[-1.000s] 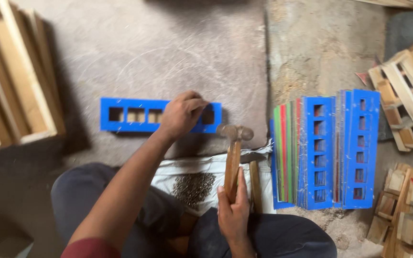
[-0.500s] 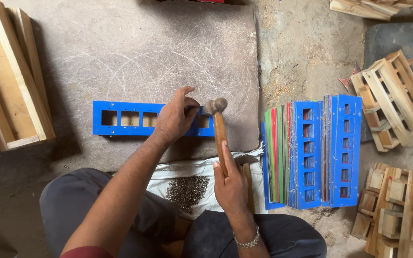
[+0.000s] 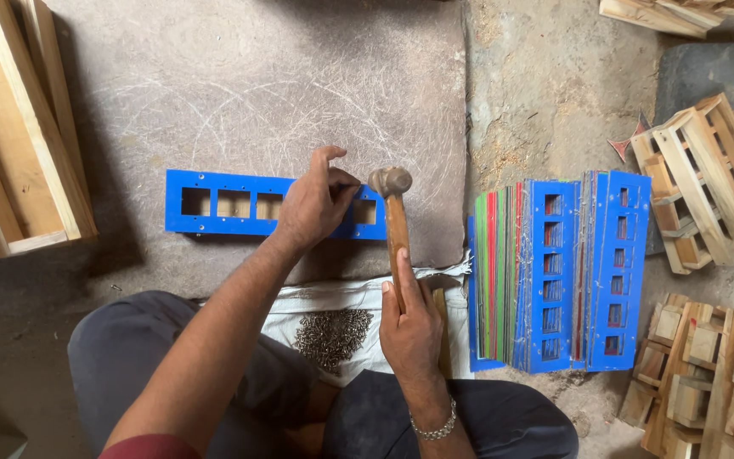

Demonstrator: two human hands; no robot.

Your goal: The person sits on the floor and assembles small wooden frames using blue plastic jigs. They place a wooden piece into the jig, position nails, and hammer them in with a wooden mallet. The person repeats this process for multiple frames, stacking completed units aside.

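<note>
A long blue strip [image 3: 223, 204] with several rectangular cut-outs lies flat on a grey stone slab [image 3: 239, 93]. My left hand [image 3: 314, 206] rests on its right part, thumb and forefinger pinched together near the right end; whether they hold a nail I cannot tell. My right hand [image 3: 409, 327] grips the wooden handle of a hammer [image 3: 394, 217]. The round metal hammer head hangs just above the strip's right end, beside my left fingertips.
A heap of small dark nails [image 3: 331, 336] lies on a white cloth [image 3: 358, 297] over my lap. A stack of blue, green and red strips [image 3: 554, 272] stands on edge at the right. Small wooden frames [image 3: 702, 183] lie far right, larger wooden frames [image 3: 19, 136] at left.
The hammer has swung up from in front of my lap toward the strip's right end. My left hand slid along the strip and now pinches its fingers beside the hammer head.
</note>
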